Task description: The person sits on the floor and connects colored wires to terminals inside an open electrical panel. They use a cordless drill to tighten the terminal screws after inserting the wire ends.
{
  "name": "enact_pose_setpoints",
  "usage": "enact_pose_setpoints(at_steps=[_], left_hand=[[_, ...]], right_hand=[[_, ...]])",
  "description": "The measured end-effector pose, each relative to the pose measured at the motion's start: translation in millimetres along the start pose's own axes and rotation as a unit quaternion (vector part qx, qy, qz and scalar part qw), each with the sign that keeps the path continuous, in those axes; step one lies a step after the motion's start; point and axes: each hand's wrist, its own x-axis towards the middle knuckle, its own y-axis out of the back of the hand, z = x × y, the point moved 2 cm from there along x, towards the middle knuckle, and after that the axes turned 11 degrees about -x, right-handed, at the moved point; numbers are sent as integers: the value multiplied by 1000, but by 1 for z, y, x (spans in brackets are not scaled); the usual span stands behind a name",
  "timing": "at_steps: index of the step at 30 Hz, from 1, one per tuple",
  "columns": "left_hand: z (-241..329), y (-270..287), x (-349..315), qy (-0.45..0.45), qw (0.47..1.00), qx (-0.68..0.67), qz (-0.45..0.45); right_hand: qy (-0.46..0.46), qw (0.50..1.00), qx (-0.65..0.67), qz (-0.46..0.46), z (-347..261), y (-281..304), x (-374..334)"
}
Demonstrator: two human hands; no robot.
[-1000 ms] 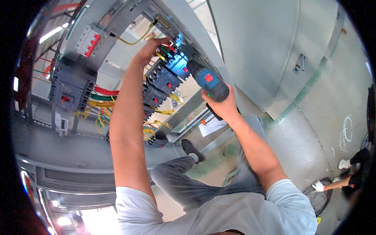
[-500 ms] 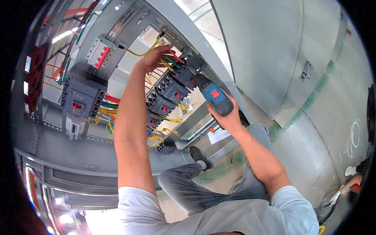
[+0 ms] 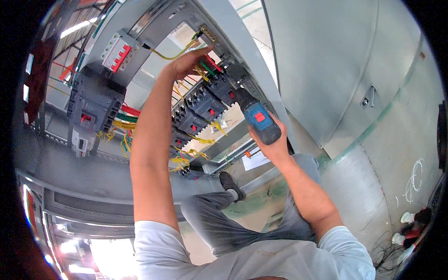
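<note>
My right hand [image 3: 276,145] grips a blue-and-black cordless drill [image 3: 259,116] with a red square on its end. The drill's dark nose points at the uppermost moulded-case circuit breaker [image 3: 223,88] in the row; the tip is hidden. At that breaker's wire side, my left hand [image 3: 187,65] curls around short red, green and yellow wires [image 3: 207,67], its index finger stretched along them. Part of its grip is hidden behind the palm. Down the row sit several more black breakers [image 3: 205,105] with red toggles, with thin yellow wires [image 3: 200,140] hanging off them.
A larger breaker [image 3: 95,100] and a small breaker with red levers [image 3: 116,51] are mounted at left. A grey cabinet door [image 3: 322,60] stands at right. White paper [image 3: 255,160] lies below the row. Loose cable [image 3: 413,181] and another person's white shoes [image 3: 407,217] are on the right-hand floor.
The view has shifted slightly. The drill stays at the top breaker, and my left hand remains at the wires with its fingers a little further along them.
</note>
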Motion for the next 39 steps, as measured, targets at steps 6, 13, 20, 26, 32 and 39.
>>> enact_pose_setpoints(at_steps=[6, 13, 20, 26, 32, 39], left_hand=[[-10, -2, -6, -71, 998, 4, 0], [-6, -8, -23, -115, 991, 72, 10], [-9, 15, -10, -199, 948, 238, 73], [-16, 45, -63, -161, 914, 352, 119], [-50, 68, -78, -241, 934, 255, 71], [-37, 56, -80, -229, 929, 287, 49]], right_hand=[[-48, 998, 30, 1, 2, -2, -2], [-27, 999, 41, 8, 9, -7, -3], [-35, 998, 47, -9, 1, -7, -3], [-57, 997, -41, -7, -26, 5, 0], [-132, 990, 40, 35, -20, 11, -2], [-84, 996, -3, -1, -26, 1, -49]])
